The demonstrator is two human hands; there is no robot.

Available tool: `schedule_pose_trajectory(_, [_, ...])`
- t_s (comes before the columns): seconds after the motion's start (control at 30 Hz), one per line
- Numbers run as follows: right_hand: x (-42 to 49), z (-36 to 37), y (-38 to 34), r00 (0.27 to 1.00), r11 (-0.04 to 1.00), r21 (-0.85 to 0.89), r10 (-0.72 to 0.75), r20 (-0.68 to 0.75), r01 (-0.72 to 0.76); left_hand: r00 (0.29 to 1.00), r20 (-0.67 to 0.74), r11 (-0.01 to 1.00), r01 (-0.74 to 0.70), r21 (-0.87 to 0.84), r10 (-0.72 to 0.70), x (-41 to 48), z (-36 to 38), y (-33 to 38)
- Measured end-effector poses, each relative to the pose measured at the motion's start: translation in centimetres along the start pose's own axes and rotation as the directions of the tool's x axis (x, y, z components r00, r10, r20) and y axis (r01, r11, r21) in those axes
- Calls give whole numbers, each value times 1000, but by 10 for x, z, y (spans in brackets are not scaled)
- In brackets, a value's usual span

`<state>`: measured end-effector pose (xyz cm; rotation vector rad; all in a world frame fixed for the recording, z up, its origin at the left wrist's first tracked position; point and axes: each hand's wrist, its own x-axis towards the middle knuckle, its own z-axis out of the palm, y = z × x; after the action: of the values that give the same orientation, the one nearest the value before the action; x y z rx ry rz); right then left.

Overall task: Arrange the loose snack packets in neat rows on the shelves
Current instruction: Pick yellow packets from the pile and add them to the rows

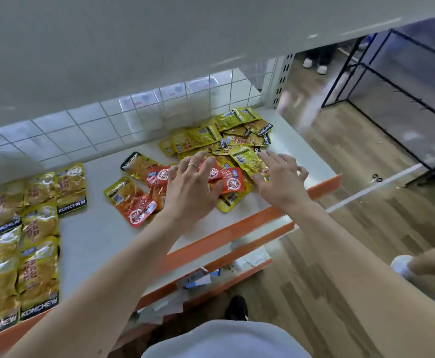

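A loose heap of yellow snack packets (211, 135) lies on the white shelf (102, 228) toward its right end, with several red packets (233, 180) mixed in at the front. My left hand (189, 186), a ring on one finger, spreads straight fingers over the red packets in the heap's front. My right hand (279, 177) lies flat with spread fingers on a yellow packet (248, 158) at the heap's right side. At the shelf's left, yellow packets stand in neat overlapping rows (30, 241).
An upper shelf's underside (159, 47) hangs over the work area. A wire grid back panel (82, 130) closes the rear. The shelf has an orange front lip (237, 228); lower shelves sit beneath. A black wire rack (405, 99) stands on the wooden floor at right.
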<state>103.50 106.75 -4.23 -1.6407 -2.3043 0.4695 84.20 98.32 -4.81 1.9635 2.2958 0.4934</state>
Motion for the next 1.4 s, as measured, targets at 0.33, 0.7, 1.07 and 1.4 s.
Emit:
schedule_pose_trajectory(0.33, [28,12,2,992,1000,0,-27,126,27,998,13,995,66,72,-67,40,-3,-19])
schedule_pose_trajectory(0.7, [31,-6,14,987,979,133,-149,-53,155,988,92,986,112,126,-124,84,-9,-29])
schedule_pose_trajectory(1.07, [21,-20,15,984,904,408,-65,-164,127,982,151,959,69,274,-113,101,-6,-31])
schedule_pose_trajectory(1.4, [20,-23,14,990,857,505,-34,-135,99,974,-108,935,-158,317,201,92,-16,-46])
